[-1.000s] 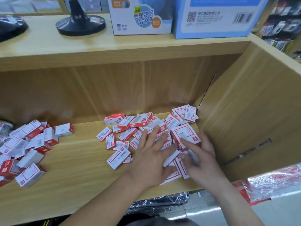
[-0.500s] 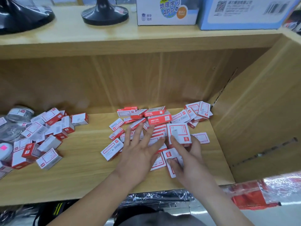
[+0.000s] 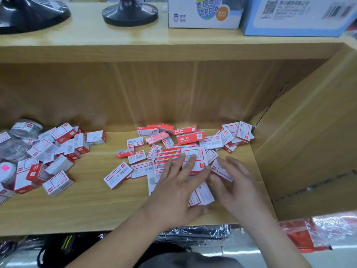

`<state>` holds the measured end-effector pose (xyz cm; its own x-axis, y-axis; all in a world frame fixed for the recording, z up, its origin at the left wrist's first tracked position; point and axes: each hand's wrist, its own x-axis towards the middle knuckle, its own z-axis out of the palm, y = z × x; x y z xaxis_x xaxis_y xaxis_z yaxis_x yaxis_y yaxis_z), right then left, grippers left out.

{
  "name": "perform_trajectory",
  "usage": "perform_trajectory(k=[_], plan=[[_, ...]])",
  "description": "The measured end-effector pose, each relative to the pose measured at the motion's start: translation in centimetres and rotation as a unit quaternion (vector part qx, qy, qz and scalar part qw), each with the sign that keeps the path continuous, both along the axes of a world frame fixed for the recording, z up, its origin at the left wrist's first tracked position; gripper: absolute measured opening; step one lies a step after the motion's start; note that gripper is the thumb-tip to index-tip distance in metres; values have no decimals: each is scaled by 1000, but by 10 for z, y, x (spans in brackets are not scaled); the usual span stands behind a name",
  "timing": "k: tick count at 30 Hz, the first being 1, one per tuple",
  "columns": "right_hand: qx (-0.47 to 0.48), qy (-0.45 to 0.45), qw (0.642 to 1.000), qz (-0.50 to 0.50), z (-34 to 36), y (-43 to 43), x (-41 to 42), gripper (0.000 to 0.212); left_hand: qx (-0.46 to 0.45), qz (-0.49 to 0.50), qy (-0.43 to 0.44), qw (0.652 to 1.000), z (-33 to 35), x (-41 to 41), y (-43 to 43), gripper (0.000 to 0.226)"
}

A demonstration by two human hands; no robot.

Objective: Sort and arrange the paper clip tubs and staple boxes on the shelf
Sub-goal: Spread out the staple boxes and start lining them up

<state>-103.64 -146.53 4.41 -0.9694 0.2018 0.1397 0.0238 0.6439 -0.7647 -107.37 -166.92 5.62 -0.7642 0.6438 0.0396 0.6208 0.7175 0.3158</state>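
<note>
Hands both spread flat: left hand (image 3: 173, 192) and right hand (image 3: 231, 184) rest on rectangular red-and-white cardboard staple boxes (image 3: 190, 139), two loose heaps on one smooth wooden shelf (image 3: 87, 206).

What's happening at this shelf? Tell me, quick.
A person is sorting a loose pile of staple boxes on the shelf. The left hand lies flat on them, fingers spread; the right hand touches a box beside it. Neither grips anything. More boxes and tubs lie jumbled at the left.
</note>
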Motion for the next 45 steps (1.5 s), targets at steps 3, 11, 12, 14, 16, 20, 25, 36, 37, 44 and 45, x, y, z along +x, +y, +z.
perform_trajectory(k=[3, 11, 12, 14, 16, 20, 25, 36, 37, 44, 45], plan=[[74, -101, 992, 17, -5, 9, 1, 59, -9, 14, 14, 1000, -6, 1, 6, 92], [96, -86, 987, 95, -2, -29, 8, 45, 10, 58, 37, 998, -8, 2, -17, 84], [101, -92, 986, 97, -1, -31, 7, 47, 2, 64, 35, 997, -6, 0, -20, 83], [42, -127, 985, 106, 5, -31, 3, 44, -7, 74, 24, 997, -2, -5, -22, 82], [-37, -157, 982, 101, 16, -23, -5, 31, -5, 76, 8, 997, 0, -9, -22, 81], [11, -54, 997, -56, 32, 15, -46, 29, 35, 83, -15, 996, 4, -16, -22, 73], [166, -133, 972, -98, 43, 38, -119, 60, 75, 70, 39, 994, 7, -37, -24, 47], [275, -94, 952, -101, 29, -2, -88, 70, 107, 27, 38, 993, -5, -50, -44, 44], [255, -82, 958, -102, 30, -5, -84, 69, 110, 26, 29, 993, -5, -50, -45, 45], [178, -116, 977, -36, 46, -21, -50, 51, 106, 51, -12, 993, 2, -50, -44, 44], [168, -134, 976, -12, 45, -21, -44, 51, 102, 59, -16, 993, 5, -51, -42, 43]])
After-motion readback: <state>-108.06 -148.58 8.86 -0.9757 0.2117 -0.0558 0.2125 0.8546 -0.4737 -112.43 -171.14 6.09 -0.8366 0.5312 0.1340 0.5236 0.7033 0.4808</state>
